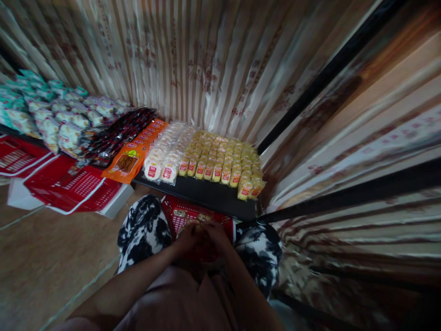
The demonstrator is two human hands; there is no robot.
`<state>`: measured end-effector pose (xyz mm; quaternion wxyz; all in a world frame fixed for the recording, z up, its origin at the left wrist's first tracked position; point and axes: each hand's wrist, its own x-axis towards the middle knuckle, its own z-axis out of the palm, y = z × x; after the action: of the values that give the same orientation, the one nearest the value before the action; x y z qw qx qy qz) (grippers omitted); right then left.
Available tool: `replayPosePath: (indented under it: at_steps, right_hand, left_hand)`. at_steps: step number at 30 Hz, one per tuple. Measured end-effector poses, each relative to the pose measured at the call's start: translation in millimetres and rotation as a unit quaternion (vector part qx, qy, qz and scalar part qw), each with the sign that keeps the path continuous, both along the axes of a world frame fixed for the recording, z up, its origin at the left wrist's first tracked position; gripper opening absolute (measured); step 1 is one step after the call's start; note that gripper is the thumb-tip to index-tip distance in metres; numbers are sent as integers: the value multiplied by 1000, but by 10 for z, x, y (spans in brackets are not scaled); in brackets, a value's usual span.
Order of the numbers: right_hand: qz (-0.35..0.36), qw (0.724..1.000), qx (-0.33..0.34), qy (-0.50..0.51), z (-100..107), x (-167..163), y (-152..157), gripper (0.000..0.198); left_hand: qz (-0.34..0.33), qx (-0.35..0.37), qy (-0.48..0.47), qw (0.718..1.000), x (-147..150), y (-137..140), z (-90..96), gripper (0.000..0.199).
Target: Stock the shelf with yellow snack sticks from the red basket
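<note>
My left hand and my right hand are close together between my knees, above a red perforated basket. The fingers of both look curled inward at a few small, pale wrapped packets. Shadow hides just what is between the fingers. Beyond the hands, a black shelf carries rows of small yellow wrapped snacks. To their left stand rows of white round wrapped snacks. One yellow pack juts forward near the right end of the rows.
Orange flat packs, dark packets and white-and-green bags continue along the shelf leftward. Red boxes with white cords sit below. A pleated printed curtain hangs behind, and black poles slant at the right.
</note>
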<state>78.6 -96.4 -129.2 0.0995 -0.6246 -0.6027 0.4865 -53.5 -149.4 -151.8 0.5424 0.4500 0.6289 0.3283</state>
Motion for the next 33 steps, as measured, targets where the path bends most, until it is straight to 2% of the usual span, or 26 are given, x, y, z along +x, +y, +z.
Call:
replayPosePath:
  at_steps: [3,7,12,16,21,24,29,33]
  right_hand:
    - [-39,996,-20,75,90,11,6,29]
    - [-64,986,-27,154,222,27,-1,38]
    - [-67,974,-39,212,387,54,-40,47]
    - [-61,968,-38,242,523,100,-91,51]
    - [-46,952,-22,302,632,156,-151,49]
    - [-63,945,25,321,694,181,-138,40]
    - [-99,944,108,297,838,214,-9,34]
    - [-140,941,177,252,871,232,147,33]
  left_hand:
    - [16,-10,-36,999,-14,1,97,25]
    - [36,-15,-95,995,-32,38,242,24]
    - [47,-15,-175,983,-51,99,433,32]
    - [52,-9,-190,980,-62,132,557,31]
    - [40,10,-172,984,6,206,694,29]
    - [28,57,-120,991,63,293,831,26]
    - [-8,118,-8,993,136,501,1055,23]
    - [-13,138,29,990,203,673,1136,23]
